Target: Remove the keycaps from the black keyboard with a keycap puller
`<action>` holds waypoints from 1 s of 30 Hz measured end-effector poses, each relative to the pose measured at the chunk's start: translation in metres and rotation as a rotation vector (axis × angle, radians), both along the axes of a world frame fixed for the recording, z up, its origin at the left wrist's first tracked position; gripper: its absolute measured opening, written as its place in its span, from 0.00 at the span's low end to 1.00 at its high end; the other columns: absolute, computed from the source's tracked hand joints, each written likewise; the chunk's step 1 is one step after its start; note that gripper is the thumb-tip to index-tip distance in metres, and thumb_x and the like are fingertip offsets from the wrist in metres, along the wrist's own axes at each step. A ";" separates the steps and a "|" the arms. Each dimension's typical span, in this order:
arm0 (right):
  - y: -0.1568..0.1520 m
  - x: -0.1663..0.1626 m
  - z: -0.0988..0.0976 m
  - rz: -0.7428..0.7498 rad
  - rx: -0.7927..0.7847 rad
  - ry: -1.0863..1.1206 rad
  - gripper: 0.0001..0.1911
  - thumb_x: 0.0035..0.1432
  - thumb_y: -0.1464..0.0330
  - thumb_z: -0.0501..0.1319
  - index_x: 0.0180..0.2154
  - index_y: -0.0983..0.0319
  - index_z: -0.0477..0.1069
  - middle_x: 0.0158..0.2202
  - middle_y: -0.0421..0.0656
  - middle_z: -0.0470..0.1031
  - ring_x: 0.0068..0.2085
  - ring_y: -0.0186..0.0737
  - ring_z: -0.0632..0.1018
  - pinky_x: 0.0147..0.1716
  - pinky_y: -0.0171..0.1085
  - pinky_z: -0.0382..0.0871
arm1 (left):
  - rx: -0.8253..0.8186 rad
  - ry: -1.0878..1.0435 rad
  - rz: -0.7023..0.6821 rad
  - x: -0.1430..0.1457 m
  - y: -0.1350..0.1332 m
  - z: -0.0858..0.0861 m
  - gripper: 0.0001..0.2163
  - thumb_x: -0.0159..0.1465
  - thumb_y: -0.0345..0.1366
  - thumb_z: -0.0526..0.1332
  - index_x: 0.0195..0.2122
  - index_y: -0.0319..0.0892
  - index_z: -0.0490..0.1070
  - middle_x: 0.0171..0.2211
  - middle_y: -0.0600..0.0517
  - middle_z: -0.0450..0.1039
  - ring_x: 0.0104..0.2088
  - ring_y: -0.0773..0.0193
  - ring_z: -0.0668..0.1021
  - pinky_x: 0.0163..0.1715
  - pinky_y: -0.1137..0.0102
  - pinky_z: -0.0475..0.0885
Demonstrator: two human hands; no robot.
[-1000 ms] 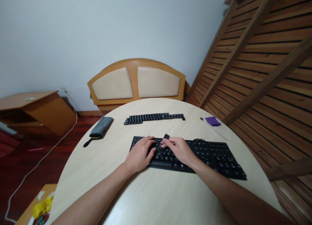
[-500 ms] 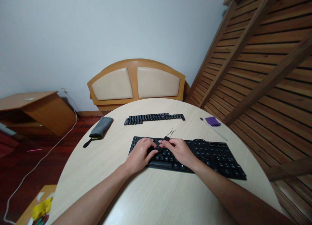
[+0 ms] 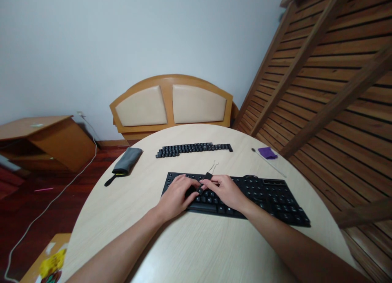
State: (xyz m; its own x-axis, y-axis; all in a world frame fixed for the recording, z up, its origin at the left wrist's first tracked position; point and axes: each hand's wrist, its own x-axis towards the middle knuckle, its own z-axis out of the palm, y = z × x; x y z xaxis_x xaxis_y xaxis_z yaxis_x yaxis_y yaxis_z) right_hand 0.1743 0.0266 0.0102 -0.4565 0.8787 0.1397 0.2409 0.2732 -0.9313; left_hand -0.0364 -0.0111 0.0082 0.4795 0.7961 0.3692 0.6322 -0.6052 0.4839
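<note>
A black keyboard (image 3: 275, 199) lies across the table in front of me, with bare spots where keycaps are off its upper and right parts. Over its left half, my right hand (image 3: 226, 190) grips a keycap puller (image 3: 208, 176), whose black handle points away and whose thin wire prongs stick out at the far end. My left hand (image 3: 177, 193) meets it from the left, thumb and forefinger closed on a small black keycap (image 3: 200, 190) at the puller's near end. The fingertips hide part of both.
Loose keycaps (image 3: 186, 149) stand in rows behind the keyboard on the round table (image 3: 171, 250). A grey pouch (image 3: 128, 160) lies at the left. On the right are a thin brush (image 3: 269, 162) and a purple cloth (image 3: 267, 152). A wooden slatted panel (image 3: 330, 111) leans beyond.
The puller has shifted slightly left and its prongs have swung a little. Both hands stay close together over the keyboard, with only small finger movements.
</note>
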 end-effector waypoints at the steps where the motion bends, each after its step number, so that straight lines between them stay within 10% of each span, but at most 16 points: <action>1: 0.001 0.000 -0.001 0.004 -0.001 0.005 0.20 0.61 0.54 0.61 0.31 0.63 0.80 0.33 0.45 0.83 0.37 0.46 0.82 0.39 0.39 0.73 | 0.009 0.014 -0.020 0.000 -0.001 0.000 0.08 0.67 0.32 0.60 0.47 0.46 0.68 0.43 0.51 0.77 0.46 0.59 0.77 0.58 0.53 0.63; 12: 0.001 -0.002 -0.003 0.019 -0.077 0.105 0.22 0.60 0.52 0.61 0.42 0.65 0.76 0.33 0.46 0.81 0.36 0.45 0.82 0.40 0.40 0.75 | 0.093 0.094 -0.059 -0.001 0.000 -0.003 0.11 0.70 0.32 0.57 0.51 0.49 0.72 0.45 0.51 0.78 0.47 0.60 0.77 0.55 0.57 0.65; 30: 0.003 -0.003 -0.002 -0.015 -0.082 0.077 0.22 0.57 0.49 0.62 0.32 0.64 0.73 0.29 0.45 0.81 0.33 0.44 0.82 0.37 0.40 0.75 | 0.377 0.323 -0.049 0.004 -0.004 -0.005 0.13 0.72 0.33 0.52 0.54 0.47 0.71 0.46 0.48 0.78 0.41 0.61 0.79 0.44 0.63 0.72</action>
State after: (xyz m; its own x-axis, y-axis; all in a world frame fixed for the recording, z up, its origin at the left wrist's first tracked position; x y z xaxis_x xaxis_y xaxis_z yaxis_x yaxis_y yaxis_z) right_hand 0.1714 0.0293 0.0082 -0.4341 0.8952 0.1010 0.1710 0.1919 -0.9664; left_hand -0.0328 -0.0152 0.0035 0.6501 0.6096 0.4537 0.6804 -0.7328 0.0095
